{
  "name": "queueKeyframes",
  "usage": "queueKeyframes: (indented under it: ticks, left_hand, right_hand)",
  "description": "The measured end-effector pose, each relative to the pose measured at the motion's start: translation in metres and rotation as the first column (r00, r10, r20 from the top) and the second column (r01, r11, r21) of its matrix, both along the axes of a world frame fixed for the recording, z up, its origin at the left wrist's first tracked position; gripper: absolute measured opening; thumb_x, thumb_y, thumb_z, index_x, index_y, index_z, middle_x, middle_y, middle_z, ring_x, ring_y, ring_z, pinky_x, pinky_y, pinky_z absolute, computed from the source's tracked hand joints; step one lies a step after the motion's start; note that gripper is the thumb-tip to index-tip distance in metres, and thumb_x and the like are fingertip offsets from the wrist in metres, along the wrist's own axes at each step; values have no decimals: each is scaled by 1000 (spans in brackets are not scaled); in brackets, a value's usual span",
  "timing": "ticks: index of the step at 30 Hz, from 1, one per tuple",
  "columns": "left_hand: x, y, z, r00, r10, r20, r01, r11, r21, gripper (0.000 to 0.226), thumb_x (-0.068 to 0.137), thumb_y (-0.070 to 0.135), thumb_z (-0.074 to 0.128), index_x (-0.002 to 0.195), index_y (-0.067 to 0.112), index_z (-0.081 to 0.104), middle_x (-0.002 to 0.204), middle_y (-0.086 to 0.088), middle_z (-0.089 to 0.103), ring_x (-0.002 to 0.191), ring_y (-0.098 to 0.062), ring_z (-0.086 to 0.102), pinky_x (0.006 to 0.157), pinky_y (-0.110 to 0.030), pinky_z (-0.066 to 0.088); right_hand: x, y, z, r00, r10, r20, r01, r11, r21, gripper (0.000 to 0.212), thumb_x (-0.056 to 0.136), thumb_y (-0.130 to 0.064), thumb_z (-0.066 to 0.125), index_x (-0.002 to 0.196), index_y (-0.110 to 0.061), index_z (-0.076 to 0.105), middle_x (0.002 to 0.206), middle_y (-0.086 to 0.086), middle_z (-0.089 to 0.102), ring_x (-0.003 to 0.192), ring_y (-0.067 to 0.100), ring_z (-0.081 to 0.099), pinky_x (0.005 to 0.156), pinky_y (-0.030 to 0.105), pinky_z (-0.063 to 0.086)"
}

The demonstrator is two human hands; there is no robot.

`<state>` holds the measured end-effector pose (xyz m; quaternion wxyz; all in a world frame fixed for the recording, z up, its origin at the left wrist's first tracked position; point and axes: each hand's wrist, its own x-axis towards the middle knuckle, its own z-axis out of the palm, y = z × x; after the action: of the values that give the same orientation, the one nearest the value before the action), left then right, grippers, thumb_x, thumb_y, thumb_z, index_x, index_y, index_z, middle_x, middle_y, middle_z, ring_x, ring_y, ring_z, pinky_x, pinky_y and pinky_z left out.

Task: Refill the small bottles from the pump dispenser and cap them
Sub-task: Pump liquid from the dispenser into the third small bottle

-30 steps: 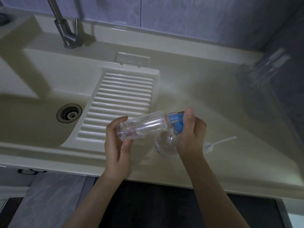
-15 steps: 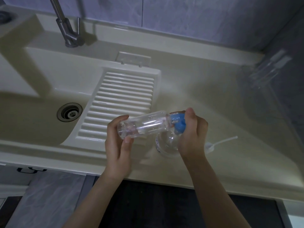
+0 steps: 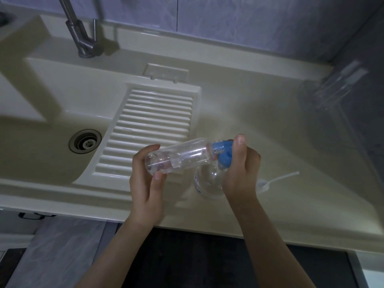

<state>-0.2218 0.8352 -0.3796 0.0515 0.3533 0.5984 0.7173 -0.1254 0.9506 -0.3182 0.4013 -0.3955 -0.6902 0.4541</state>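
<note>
I see the left hand gripping the base of a clear plastic pump bottle lying nearly level above the beige worktop. My right hand curls round its blue pump head, over a small clear round bottle standing beneath. A white dip-tube cap lies just right.

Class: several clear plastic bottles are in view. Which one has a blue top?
The clear plastic bottle held sideways in both hands; the others, by the right wall and under it, show no blue.
</note>
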Motion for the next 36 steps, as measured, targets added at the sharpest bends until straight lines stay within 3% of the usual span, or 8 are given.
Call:
queueKeyframes:
  ticks: [4, 8, 13, 20, 25, 29, 33, 36]
  left_hand:
    - [0, 0, -1, 1000, 11, -1, -11, 1000, 2, 44, 93, 54, 41, 121, 20, 45, 81, 8, 51, 62, -15, 44, 57, -26, 36]
    - [0, 1, 0, 1000, 19, -6, -19, 1000, -2, 45, 93, 55, 41, 121, 20, 45, 80, 13, 52, 62, -13, 45, 57, -26, 37]
    - [0, 2, 0, 1000, 25, 1, -25, 1000, -10, 47, 93, 56, 40, 120, 19, 45, 81, 15, 53, 61, -12, 45, 56, -26, 36]
    - [0, 3, 2, 1000, 10, -1, -10, 1000, -4, 47, 94, 53, 40, 120, 14, 44, 80, 15, 54, 61, -6, 46, 56, -21, 38]
    - [1, 1, 1, 1000, -7, 6, 7, 1000, 10, 45, 94, 53, 41, 121, 17, 44, 84, 12, 55, 65, -6, 49, 59, -20, 39]
    - [0, 1, 0, 1000, -7, 23, 7, 1000, 6, 45, 93, 55, 42, 121, 19, 45, 86, 11, 54, 68, -11, 48, 60, -25, 38]
    - [0, 2, 1, 1000, -17, 21, 17, 1000, 5, 41, 93, 54, 42, 120, 23, 46, 88, 9, 55, 69, -11, 49, 61, -22, 39]
    - [0, 2, 1, 1000, -16, 11, 16, 1000, 0, 38, 93, 54, 41, 119, 26, 47, 87, 9, 56, 67, -11, 49, 58, -23, 38]
  right_hand:
    - [0, -1, 0, 1000, -6, -13, 5, 999, -36, 55, 78, -60, 26, 41, -27, 51, 39, -15, 47, 42, 4, 40, 54, 30, 34]
    - [0, 0, 1, 1000, -11, -26, 9, 995, -95, 58, 74, -60, 28, 44, -20, 56, 42, -10, 52, 48, 15, 48, 57, 43, 44]
    - [-1, 3, -1, 1000, -3, -8, 3, 1000, -23, 61, 78, -50, 27, 58, -3, 62, 54, 18, 55, 58, 38, 54, 58, 49, 47]
    - [-2, 1, 0, 1000, -1, 4, 1, 1000, -22, 68, 77, -52, 26, 61, 5, 60, 57, 25, 55, 57, 39, 53, 58, 49, 48]
    - [-1, -3, 4, 1000, -9, 7, 10, 999, -39, 54, 77, -58, 23, 41, -30, 52, 38, -10, 41, 42, 5, 36, 52, 32, 32]
    - [-1, -3, 2, 1000, -27, -8, 27, 999, -36, 62, 78, -61, 25, 47, -10, 43, 44, -5, 38, 48, 14, 39, 52, 38, 35]
    - [0, -2, 2, 999, -27, -18, 26, 998, -52, 59, 76, -61, 27, 43, -18, 51, 40, -7, 42, 45, 10, 41, 52, 34, 35]
    - [-1, 0, 0, 999, -27, -40, 24, 997, -70, 61, 76, -58, 29, 48, -12, 56, 45, 6, 51, 53, 35, 50, 58, 44, 45]
